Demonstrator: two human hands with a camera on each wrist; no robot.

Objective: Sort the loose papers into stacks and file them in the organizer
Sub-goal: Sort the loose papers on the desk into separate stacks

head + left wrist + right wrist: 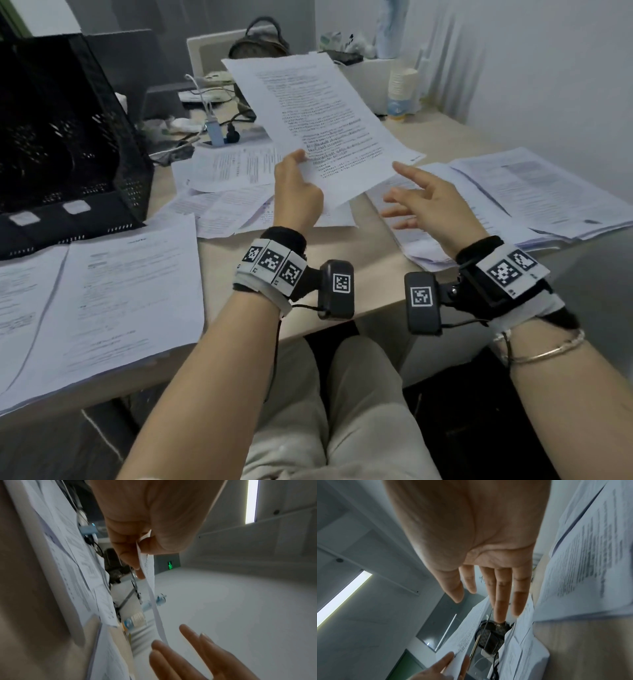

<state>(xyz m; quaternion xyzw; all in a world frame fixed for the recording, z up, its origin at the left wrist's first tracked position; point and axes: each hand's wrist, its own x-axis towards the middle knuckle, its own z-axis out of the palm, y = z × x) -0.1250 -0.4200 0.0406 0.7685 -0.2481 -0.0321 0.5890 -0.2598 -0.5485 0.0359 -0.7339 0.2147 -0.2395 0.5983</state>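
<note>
My left hand [297, 185] pinches the lower left corner of a printed sheet [325, 120] and holds it tilted above the desk. In the left wrist view the sheet [149, 566] shows edge-on between thumb and fingers. My right hand [424, 198] hovers open with spread fingers just right of the sheet's lower edge, not touching it; the right wrist view shows its straight fingers [500, 599]. The black mesh organizer [61, 144] stands at the far left. Loose papers [226, 192] lie scattered under the hands.
A paper stack [102, 308] lies at the near left and another stack [534, 195] at the right. Cables and a charger [214, 130], a bag [260, 42], paper cups [402, 92] and a white box crowd the desk's back.
</note>
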